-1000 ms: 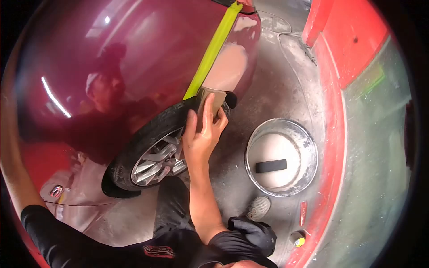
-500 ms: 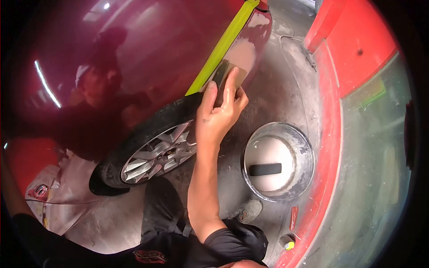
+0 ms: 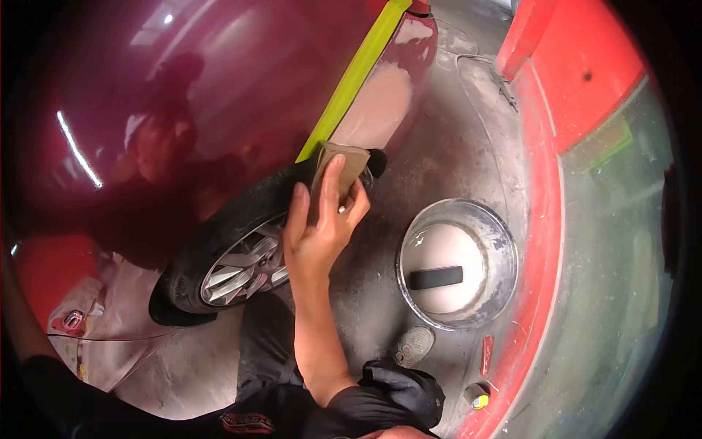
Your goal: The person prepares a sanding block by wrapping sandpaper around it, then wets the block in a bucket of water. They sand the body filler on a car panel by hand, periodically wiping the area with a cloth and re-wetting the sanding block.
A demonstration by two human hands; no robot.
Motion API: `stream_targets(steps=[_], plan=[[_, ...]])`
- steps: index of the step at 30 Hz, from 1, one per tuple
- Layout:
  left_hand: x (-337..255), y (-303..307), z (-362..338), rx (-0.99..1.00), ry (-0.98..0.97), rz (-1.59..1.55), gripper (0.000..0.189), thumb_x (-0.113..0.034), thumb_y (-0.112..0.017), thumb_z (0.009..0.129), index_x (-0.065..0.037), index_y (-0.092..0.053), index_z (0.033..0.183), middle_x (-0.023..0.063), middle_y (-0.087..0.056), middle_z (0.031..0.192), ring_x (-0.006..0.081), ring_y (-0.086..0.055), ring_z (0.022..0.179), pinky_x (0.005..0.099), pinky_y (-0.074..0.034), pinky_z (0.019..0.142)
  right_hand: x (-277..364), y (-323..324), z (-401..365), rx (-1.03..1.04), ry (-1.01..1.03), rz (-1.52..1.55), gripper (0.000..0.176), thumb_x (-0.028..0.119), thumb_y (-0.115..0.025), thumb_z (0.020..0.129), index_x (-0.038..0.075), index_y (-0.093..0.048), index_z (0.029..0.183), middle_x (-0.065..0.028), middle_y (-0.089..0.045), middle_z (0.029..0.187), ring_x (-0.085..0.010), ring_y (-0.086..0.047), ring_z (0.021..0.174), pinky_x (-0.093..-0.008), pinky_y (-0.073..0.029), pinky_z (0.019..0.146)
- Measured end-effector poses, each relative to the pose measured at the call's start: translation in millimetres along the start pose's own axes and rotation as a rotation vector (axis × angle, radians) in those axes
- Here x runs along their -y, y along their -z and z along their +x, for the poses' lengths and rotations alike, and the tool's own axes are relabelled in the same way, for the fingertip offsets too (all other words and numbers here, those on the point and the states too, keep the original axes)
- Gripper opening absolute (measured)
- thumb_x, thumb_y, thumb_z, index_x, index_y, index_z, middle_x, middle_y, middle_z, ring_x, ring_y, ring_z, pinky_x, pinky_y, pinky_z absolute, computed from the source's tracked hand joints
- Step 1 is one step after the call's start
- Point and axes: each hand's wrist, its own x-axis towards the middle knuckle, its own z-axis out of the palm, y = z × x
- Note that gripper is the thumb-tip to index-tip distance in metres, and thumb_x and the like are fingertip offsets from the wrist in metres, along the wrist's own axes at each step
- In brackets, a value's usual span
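This looks like a car body repair workshop. A glossy dark red car (image 3: 219,88) stands on a dusty grey concrete floor (image 3: 453,154). A strip of yellow-green masking tape (image 3: 351,80) runs beside a dull sanded patch (image 3: 380,102) above the wheel (image 3: 241,267). A dust-caked bucket (image 3: 506,252) sits nearby. The red structure (image 3: 585,73) at the right may be a lift.

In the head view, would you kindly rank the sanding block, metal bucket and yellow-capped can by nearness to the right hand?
1. Sanding block, held by the right hand against the car.
2. Metal bucket, on the floor to its right.
3. Yellow-capped can, bottom right.
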Motion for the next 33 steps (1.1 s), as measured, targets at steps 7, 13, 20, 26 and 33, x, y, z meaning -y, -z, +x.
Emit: stream_targets(steps=[7,13,20,26,33], plan=[[-4.5,-5.6,-1.0,0.008,-0.012,0.007,0.025,-0.026,-0.064,0.102,-0.006,-0.075,0.111,0.0093,-0.072,0.107,0.0217,-0.065,0.102,0.0350,-0.053,0.089,-13.7,1.1,37.3,-0.039,-0.106,0.064,0.058,0.010,-0.072,0.094,0.005,-0.056,0.150,-0.0296,-0.053,0.125,-0.0416,-0.054,0.117,-0.0457,-0.046,0.103],[-6.8,-5.5,-1.3,0.026,-0.015,0.031,0.024,-0.024,-0.064,0.103,-0.006,-0.075,0.113,0.0085,-0.072,0.107,0.0205,-0.066,0.100,0.0341,-0.054,0.088,-31.3,-1.1,33.1,-0.020,-0.090,0.066,0.061,0.021,-0.071,0.096,0.009,-0.052,0.153,-0.0354,-0.049,0.128,-0.0510,-0.056,0.117,-0.0526,-0.047,0.101],[0.1,-8.9,3.6,0.061,-0.032,0.051,0.023,-0.022,-0.064,0.103,-0.006,-0.075,0.115,0.0076,-0.072,0.108,0.0191,-0.067,0.098,0.0330,-0.054,0.086,-78.4,2.2,64.0,-0.008,-0.346,0.146,0.059,0.026,-0.068,0.099,0.011,-0.051,0.154,-0.0301,-0.057,0.124,-0.0439,-0.059,0.114,-0.0461,-0.049,0.099],[4.9,-19.9,30.9,0.163,-0.102,0.113,0.023,-0.020,-0.064,0.103,-0.007,-0.075,0.118,0.0069,-0.073,0.108,0.0179,-0.068,0.097,0.0321,-0.055,0.085,-88.9,48.1,38.5,-0.224,-0.834,0.751,0.058,0.023,-0.063,0.104,-0.001,-0.046,0.155,-0.0103,-0.065,0.137,-0.0147,-0.062,0.115,-0.0274,-0.046,0.101],[-114.7,-3.2,-20.8,0.300,0.091,0.120,0.023,-0.018,-0.064,0.104,-0.007,-0.075,0.120,0.0060,-0.073,0.108,0.0164,-0.069,0.095,0.0310,-0.055,0.084,-84.7,131.1,48.7,-0.424,-0.847,0.758,0.060,0.028,-0.062,0.105,-0.001,-0.046,0.155,-0.0138,-0.057,0.149,-0.0184,-0.056,0.130,-0.0311,-0.041,0.111]])
